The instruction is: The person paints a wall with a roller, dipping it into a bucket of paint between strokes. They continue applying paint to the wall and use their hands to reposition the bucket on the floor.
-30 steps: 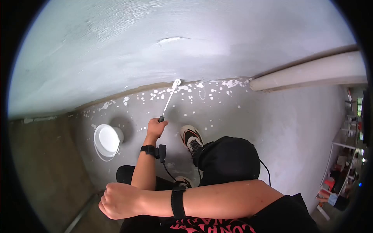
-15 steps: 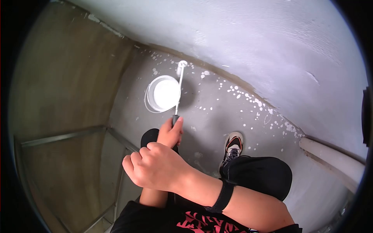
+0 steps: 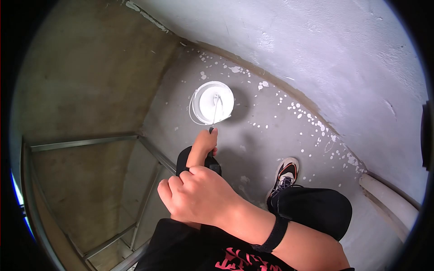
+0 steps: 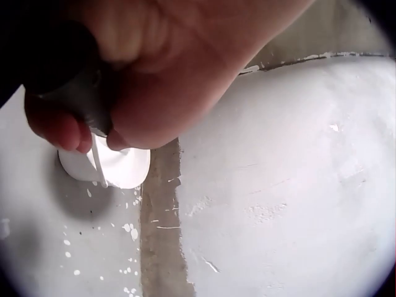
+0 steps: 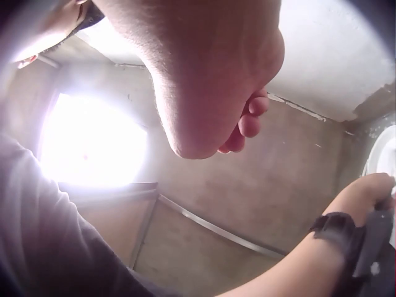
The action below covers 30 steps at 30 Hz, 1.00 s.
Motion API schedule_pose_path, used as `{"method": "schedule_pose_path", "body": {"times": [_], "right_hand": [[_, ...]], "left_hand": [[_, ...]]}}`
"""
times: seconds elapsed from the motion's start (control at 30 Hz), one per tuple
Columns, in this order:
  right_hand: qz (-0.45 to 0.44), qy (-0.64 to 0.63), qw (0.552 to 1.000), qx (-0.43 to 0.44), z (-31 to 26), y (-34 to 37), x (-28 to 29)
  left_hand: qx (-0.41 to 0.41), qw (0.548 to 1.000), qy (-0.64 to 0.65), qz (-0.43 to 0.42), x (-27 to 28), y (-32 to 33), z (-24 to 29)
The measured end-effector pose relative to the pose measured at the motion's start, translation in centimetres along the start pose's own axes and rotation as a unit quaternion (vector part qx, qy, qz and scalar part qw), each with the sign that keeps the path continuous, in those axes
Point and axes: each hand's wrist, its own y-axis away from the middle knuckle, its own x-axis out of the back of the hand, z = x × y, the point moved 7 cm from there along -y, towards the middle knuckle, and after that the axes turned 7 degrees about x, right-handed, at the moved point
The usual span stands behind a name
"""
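My left hand (image 3: 204,143) grips the dark handle (image 4: 80,99) of a small paint roller (image 3: 215,113). The roller's thin rod reaches over the rim of a white bucket (image 3: 196,107), and its white head is down in the bucket at the white paint (image 3: 207,95). In the left wrist view, the hand hides part of the bucket (image 4: 130,176). My right hand (image 3: 194,192) is held across my body, above the left forearm. Its fingers (image 5: 250,125) are curled in, and nothing shows in them.
A white-coated wall (image 3: 307,54) rises beyond the floor (image 3: 253,149), which is splashed with white spots. To the left stand a brown wall (image 3: 99,72) and a metal frame (image 3: 86,142). A pale pipe (image 3: 389,198) runs along the wall's foot, and my shoe (image 3: 287,171) stands nearby.
The roller has gone from the wall's foot to beside the bucket and then into it, still held by my left hand. My view has turned left; the right hand remains across my body.
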Motion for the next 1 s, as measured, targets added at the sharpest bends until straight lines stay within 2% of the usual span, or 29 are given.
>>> {"method": "schedule_pose_path", "body": {"times": [0.07, 0.2, 0.3, 0.53, 0.7, 0.77, 1.0], "right_hand": [[-0.01, -0.004, 1.0, -0.002, 0.3, 0.1, 0.0], [0.004, 0.007, 1.0, -0.003, 0.8, 0.4, -0.1], [0.022, 0.011, 1.0, -0.015, 1.4, 0.6, 0.5], [-0.018, 0.001, 1.0, -0.023, 1.8, 0.5, 0.8], [-0.015, -0.017, 0.999, -0.029, 1.9, 0.8, 0.2], [-0.023, -0.02, 0.999, -0.024, 1.9, 0.8, -0.2], [-0.005, 0.001, 1.0, -0.014, 1.9, 0.5, -0.2]], "left_hand": [[0.034, 0.997, -0.061, 0.019, 0.3, -0.2, 1.0], [0.038, 0.994, -0.097, 0.028, 1.3, 0.3, 2.1], [0.014, 0.998, -0.062, 0.023, 1.5, 0.2, 1.9], [0.06, 0.998, -0.031, -0.004, 1.5, -0.6, 1.1], [0.069, 0.998, -0.003, 0.008, 1.6, -0.1, 0.1], [0.074, 0.997, 0.011, -0.017, 1.7, -1.4, -0.6], [0.092, 0.994, 0.056, -0.029, 1.7, -0.6, -1.0]]}}
